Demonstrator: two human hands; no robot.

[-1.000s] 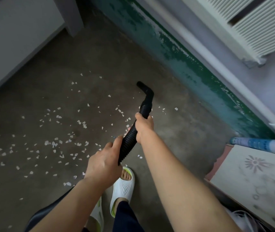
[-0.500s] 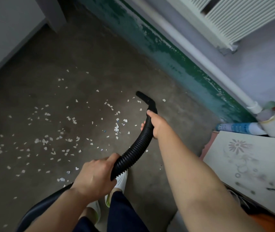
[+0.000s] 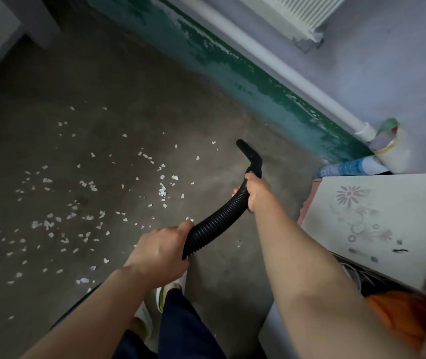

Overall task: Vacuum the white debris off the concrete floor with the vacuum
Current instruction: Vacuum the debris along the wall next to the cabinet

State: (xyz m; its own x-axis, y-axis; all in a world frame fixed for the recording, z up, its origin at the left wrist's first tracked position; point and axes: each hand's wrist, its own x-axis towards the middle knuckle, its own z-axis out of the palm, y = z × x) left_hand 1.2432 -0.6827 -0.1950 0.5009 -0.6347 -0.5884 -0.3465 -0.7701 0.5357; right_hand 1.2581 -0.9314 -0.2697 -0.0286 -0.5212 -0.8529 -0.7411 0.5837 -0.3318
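Note:
A black ribbed vacuum hose [image 3: 217,221] curves up across the middle of the view and ends in a bent black nozzle [image 3: 250,154] low over the concrete floor [image 3: 118,81]. My right hand [image 3: 257,194] grips the hose just behind the nozzle. My left hand [image 3: 161,251] grips it lower down, nearer my body. Several white debris bits [image 3: 162,190] lie scattered over the floor to the left of the nozzle, thickest at the left and lower left. The nozzle tip points up-left, with bare floor around it.
A wall with a peeling green base [image 3: 245,73] and a white pipe [image 3: 279,63] runs along the right. A pale board with flower marks [image 3: 377,224] sits at the right, a blue-and-white tube [image 3: 349,167] beyond it. My slippered feet [image 3: 165,294] stand below the hands.
The view has swung right. The nozzle has moved right, away from the debris patch, and the hose now bends more between my hands. Both hands keep their hold.

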